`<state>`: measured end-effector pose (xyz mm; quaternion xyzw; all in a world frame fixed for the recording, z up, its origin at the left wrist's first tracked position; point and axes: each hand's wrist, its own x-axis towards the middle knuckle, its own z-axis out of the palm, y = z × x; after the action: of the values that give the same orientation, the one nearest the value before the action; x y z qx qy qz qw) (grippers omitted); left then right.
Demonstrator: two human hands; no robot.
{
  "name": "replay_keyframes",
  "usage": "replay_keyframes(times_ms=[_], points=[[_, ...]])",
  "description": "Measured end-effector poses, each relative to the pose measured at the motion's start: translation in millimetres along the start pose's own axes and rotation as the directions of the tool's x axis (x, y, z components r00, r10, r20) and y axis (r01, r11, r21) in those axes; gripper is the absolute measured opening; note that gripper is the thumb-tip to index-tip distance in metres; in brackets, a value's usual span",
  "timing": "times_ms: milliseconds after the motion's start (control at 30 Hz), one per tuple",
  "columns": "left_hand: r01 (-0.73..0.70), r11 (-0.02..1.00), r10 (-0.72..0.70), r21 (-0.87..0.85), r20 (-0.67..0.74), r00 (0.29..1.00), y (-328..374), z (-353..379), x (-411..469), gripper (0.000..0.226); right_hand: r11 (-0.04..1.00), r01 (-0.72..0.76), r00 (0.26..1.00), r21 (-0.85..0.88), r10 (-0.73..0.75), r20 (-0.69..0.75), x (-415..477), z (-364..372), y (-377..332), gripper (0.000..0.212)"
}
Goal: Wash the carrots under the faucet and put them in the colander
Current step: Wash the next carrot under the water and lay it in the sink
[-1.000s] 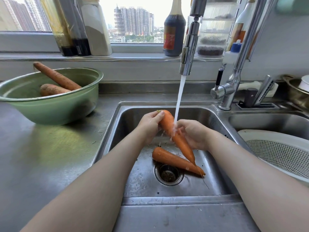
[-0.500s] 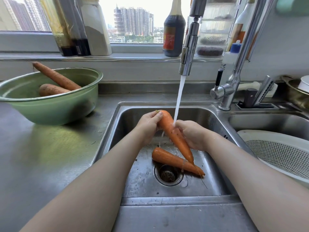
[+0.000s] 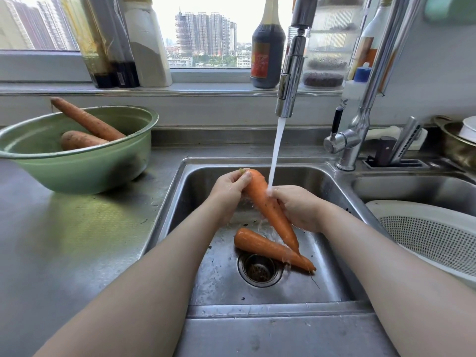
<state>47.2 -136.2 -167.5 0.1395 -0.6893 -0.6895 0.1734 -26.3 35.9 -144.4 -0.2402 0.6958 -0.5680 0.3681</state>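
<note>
Bench (image 3: 77, 240): steel, runs to your left of the sink (image 3: 334, 284). It carries the green bowl (image 3: 77, 173), well apart from the water. Judged a holding place for stock not yet washed.

Sink: the left basin is your working zone. It lies directly below the faucet (image 3: 291, 81), so runoff and grit go to the drain (image 3: 258, 270).

Colander (image 3: 425, 235): white, sits in the right basin just beside your right forearm. That keeps it near the stream, and it would drip into a basin, not onto the bench. No carrot shows in the part in view.

Green bowl: two carrots (image 3: 85, 119) lie inside, one poking out over the far rim. Their skin is duller than the wet ones, which suggests they wait their turn.

Faucet: running. The water stream (image 3: 275, 150) lands on the upper half of the held carrot (image 3: 268, 210), right by your right thumb.

Held carrot: tilted, thick end up and left, tip down. The tip is touching or just above the second carrot (image 3: 260, 246); cannot tell which. The tilt lets water run along its length.

Second carrot: lies on the sink floor beside the drain, catching the runoff.

Left hand (image 3: 229, 189): fingers (image 3: 244, 177) curled round the thick end, steadying it under the stream.

Right hand (image 3: 298, 207): fingers wrapped round the carrot's middle, mostly hidden behind it. Judged the rubbing hand.
</note>
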Motion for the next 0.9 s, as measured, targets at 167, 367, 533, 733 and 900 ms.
replay_keyframes(times_ms=[167,367,533,733,900], points=[[-0.005,1.000,0.004,-0.012,-0.020,1.000,0,-4,0,0.029,0.986,0.075,0.997,-0.146,-0.078,-0.015,2,7,1,0.024],[-0.010,1.000,0.010,-0.012,0.001,1.000,1,-4,-1,0.027,0.996,0.006,1.000,-0.088,-0.005,0.015,5,-1,3,0.028],[-0.001,1.000,0.001,-0.007,0.012,1.000,2,-2,-1,0.029,1.000,0.007,1.000,-0.028,-0.006,0.017,3,-2,5,0.026],[-0.002,1.000,0.002,0.005,0.005,1.000,6,-2,-4,0.020,1.000,0.007,0.999,-0.022,-0.006,0.046,4,-5,5,0.026],[-0.024,1.000,0.024,0.011,-0.013,1.000,9,1,-7,0.019,0.994,0.045,0.999,-0.101,-0.046,-0.009,5,-3,5,0.022]])
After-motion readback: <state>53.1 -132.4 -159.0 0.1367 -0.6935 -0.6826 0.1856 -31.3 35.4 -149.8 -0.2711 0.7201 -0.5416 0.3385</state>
